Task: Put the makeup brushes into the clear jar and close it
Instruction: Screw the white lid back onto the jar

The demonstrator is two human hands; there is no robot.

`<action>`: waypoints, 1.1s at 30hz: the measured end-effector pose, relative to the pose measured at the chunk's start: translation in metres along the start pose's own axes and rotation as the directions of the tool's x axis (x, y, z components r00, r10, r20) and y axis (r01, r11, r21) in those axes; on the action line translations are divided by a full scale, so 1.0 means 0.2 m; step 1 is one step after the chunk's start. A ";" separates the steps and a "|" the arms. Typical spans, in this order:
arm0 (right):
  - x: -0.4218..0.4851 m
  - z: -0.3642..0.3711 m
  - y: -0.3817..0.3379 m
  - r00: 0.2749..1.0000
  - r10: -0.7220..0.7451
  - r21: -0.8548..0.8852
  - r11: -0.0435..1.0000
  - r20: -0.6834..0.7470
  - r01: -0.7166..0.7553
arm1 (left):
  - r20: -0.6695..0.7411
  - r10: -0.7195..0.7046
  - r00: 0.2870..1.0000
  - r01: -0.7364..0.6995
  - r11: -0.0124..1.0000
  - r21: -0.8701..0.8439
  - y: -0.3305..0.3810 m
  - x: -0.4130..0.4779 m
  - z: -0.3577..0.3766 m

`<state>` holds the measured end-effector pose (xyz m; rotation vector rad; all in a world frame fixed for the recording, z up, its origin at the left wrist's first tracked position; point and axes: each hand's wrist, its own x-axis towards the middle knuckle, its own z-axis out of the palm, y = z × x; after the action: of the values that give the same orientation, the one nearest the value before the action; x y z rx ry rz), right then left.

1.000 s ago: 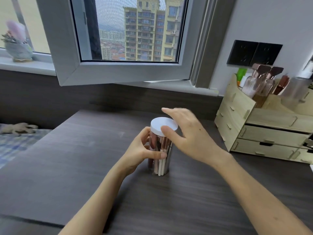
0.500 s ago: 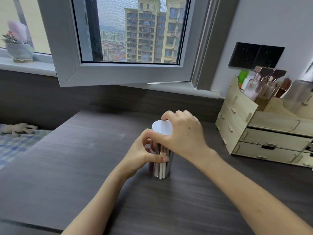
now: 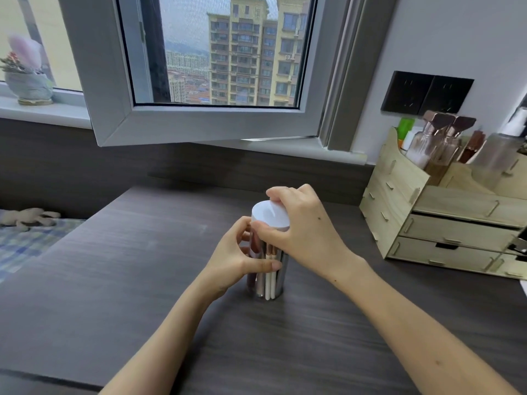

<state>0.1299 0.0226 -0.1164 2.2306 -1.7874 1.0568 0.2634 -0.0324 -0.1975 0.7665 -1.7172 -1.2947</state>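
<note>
The clear jar (image 3: pixel 275 286) stands upright on the dark wooden desk (image 3: pixel 142 280) in the middle of the view. Inside it are several makeup brushes (image 3: pixel 269 283) with white and rose-gold handles. A white lid (image 3: pixel 269 213) sits on top of the jar. My right hand (image 3: pixel 302 232) curls over the lid, thumb and fingers gripping its rim. My left hand (image 3: pixel 236 255) wraps around the jar's left side, its thumb across the front.
A light wooden organizer (image 3: pixel 445 223) with drawers, bottles and more brushes stands at the right. An open window sash (image 3: pixel 199 124) juts over the desk's far edge. A bed with a checked blanket (image 3: pixel 25 243) lies left of the desk.
My right hand came down from an open hover onto the lid and closed around its rim. The left hand kept its hold on the jar.
</note>
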 end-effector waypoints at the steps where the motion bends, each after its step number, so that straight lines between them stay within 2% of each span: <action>1: -0.02 -0.01 0.01 0.999 0.041 0.083 0.996 0.023 -0.043 | -0.004 0.002 1.000 -0.002 1.000 0.010 0.00 0.00 0.00; 4: -0.08 -0.06 0.06 0.977 0.164 0.350 0.915 0.133 -0.201 | -0.037 0.008 0.999 -0.006 0.999 0.040 0.01 -0.01 0.03; 8: -0.14 -0.15 0.16 0.954 0.246 0.395 0.870 0.171 -0.295 | -0.002 0.095 0.995 -0.094 0.988 0.122 0.11 0.02 0.12; 10: -0.15 -0.22 0.18 0.955 0.278 0.412 0.862 0.101 -0.295 | 0.013 0.159 0.987 -0.160 0.981 0.114 0.18 0.05 0.20; 13: -0.14 -0.38 0.22 0.947 0.309 0.438 0.865 -0.083 -0.244 | 0.047 0.229 0.972 -0.229 0.973 -0.001 0.30 0.12 0.33; 16: -0.12 -0.60 0.29 0.900 0.340 0.473 0.862 -0.272 -0.182 | 0.150 0.303 0.941 -0.299 0.953 -0.051 0.44 0.23 0.46; 19: -0.10 -0.81 0.38 0.842 0.335 0.400 0.903 -0.422 -0.159 | 0.198 0.342 0.919 -0.352 0.936 0.016 0.58 0.36 0.57; 21: -0.08 -0.93 0.46 0.807 0.327 0.322 0.929 -0.492 -0.181 | 0.284 0.327 0.901 -0.326 0.944 -0.051 0.66 0.43 0.66; 24: -0.06 -1.05 0.58 0.774 0.291 0.204 0.956 -0.562 -0.211 | 0.404 0.288 0.868 -0.287 0.956 -0.063 0.76 0.54 0.81; 29: -0.05 -1.13 0.76 0.749 0.253 0.074 0.962 -0.612 -0.265 | 0.476 0.228 0.849 -0.229 0.972 -0.058 0.80 0.67 1.01; 33: -0.06 -1.14 0.89 0.749 0.268 0.051 0.953 -0.606 -0.299 | 0.455 0.192 0.870 -0.203 0.979 -0.026 0.80 0.73 1.11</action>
<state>-0.1318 0.0868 -0.0105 1.3507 -1.8256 1.5415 0.0008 -0.0100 -0.0333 0.2916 -2.1205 -1.3855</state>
